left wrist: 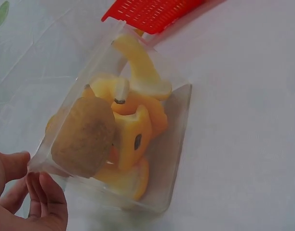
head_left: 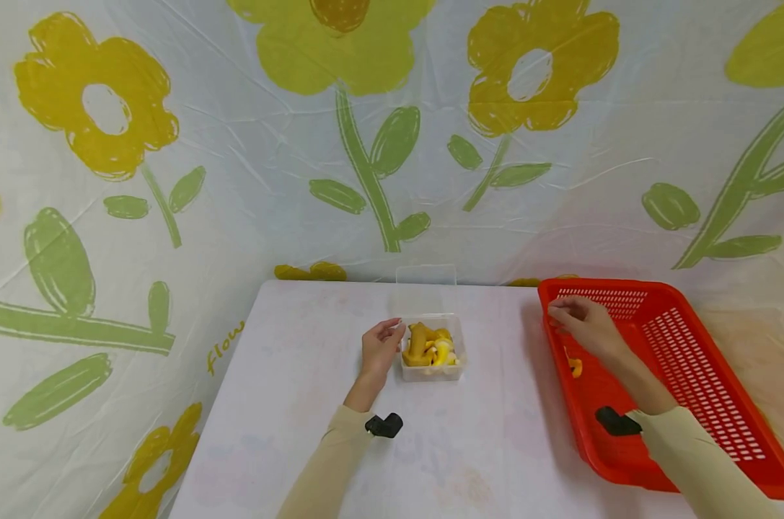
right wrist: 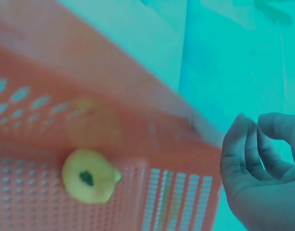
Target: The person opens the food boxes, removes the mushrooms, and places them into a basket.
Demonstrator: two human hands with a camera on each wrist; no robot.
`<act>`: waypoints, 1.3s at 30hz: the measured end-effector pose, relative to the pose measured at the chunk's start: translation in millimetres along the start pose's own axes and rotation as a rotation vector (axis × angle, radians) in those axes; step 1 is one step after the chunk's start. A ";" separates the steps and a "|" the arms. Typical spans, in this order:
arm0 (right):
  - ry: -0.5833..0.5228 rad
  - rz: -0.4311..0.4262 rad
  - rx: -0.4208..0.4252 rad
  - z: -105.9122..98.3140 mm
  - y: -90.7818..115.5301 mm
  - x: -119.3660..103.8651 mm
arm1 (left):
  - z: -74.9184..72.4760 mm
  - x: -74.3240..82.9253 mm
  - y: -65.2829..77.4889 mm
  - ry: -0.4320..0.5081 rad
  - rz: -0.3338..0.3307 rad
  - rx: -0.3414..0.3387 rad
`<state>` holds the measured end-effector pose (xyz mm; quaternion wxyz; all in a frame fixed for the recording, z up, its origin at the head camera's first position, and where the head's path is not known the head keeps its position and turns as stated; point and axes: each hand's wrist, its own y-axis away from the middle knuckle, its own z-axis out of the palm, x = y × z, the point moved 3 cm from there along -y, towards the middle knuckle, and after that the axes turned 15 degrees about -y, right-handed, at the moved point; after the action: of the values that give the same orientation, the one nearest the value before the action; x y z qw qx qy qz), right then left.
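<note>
A clear plastic box (head_left: 433,373) stands mid-table, filled with several yellow and orange toy-like pieces. Among them are a brownish-tan rounded piece (left wrist: 85,137) and a curved banana-like piece (left wrist: 140,62). My left hand (head_left: 380,351) is at the box's left side, its thumb and fingertips pinching the rim in the left wrist view. Over the left rim of a red basket (head_left: 632,432) hovers my right hand (head_left: 584,328), fingers loosely bent and thumb near the fingertips, nothing visible between them. Inside the basket lies a rounded yellow piece (right wrist: 92,175) with a dark spot.
The box's transparent lid (head_left: 426,277) stands raised at the back edge of the table. A white table (head_left: 301,432) carries the box and basket. Flower-printed cloth (head_left: 236,180) hangs behind and to the left. The basket has slotted walls and occupies the right side.
</note>
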<state>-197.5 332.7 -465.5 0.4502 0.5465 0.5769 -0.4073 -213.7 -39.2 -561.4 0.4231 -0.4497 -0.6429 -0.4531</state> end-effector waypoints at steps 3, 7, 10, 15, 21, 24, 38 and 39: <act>-0.014 -0.011 -0.010 10.0 -0.5 -5.8 | 0.7 0.0 -0.3 -0.002 -0.015 0.006; -0.038 -0.050 -0.041 26.1 -2.7 -12.5 | 1.7 0.8 0.9 0.000 -0.040 0.022; -0.057 -0.085 -0.080 38.4 -4.4 -17.0 | 1.8 2.0 2.8 0.000 -0.045 0.036; -0.054 -0.095 -0.125 58.1 -5.9 -23.2 | 2.2 3.6 4.8 0.017 -0.038 0.047; -0.017 -0.075 -0.128 83.7 -7.6 -30.3 | 2.2 3.9 5.5 0.025 -0.026 0.043; -0.013 -0.065 -0.138 95.8 -8.7 -32.8 | 2.2 3.6 6.1 0.013 -0.028 0.044; -0.004 -0.059 -0.234 152.4 -12.8 -24.5 | 1.1 2.4 5.6 -0.005 -0.027 0.035; 0.003 -0.068 -0.237 156.0 -13.5 -23.6 | 1.2 2.0 5.4 -0.006 -0.031 0.033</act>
<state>-199.4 175.5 -484.0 0.4966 0.4701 0.6399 -0.3505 -209.1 -36.6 -558.7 0.4216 -0.4342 -0.6585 -0.4474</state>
